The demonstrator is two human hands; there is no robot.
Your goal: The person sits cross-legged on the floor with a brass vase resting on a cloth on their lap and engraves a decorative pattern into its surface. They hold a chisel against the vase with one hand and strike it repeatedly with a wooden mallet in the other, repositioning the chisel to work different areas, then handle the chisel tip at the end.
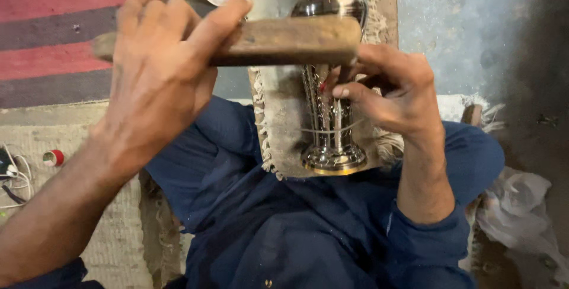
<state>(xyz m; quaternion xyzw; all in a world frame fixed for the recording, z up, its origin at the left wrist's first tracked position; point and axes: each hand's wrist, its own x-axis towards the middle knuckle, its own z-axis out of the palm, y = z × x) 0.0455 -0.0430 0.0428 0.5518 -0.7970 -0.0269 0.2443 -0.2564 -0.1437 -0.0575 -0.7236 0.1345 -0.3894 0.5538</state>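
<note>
Vase (332, 117) of shiny engraved metal lies on a padded cloth (278, 123) across the lap, cushioned. Right hand (391, 90) pinches a small tool against it; left hand (160, 69) grips a wooden mallet (290, 41) above.

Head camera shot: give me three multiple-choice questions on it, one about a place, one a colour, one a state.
1. Where does the metal vase lie?
A. on a fringed pad over the lap
B. in a bucket
C. on a shelf

2. What colour are the person's clothes?
A. white
B. dark blue
C. yellow

3. What is the left hand doing?
A. resting open
B. gripping a wooden block
C. holding a cup

Answers: 1 A, the fringed pad lies beneath the vase; 2 B, the clothes are blue; 3 B, its fingers wrap the wooden block. The right hand pinches a thin tool against the vase.
</note>
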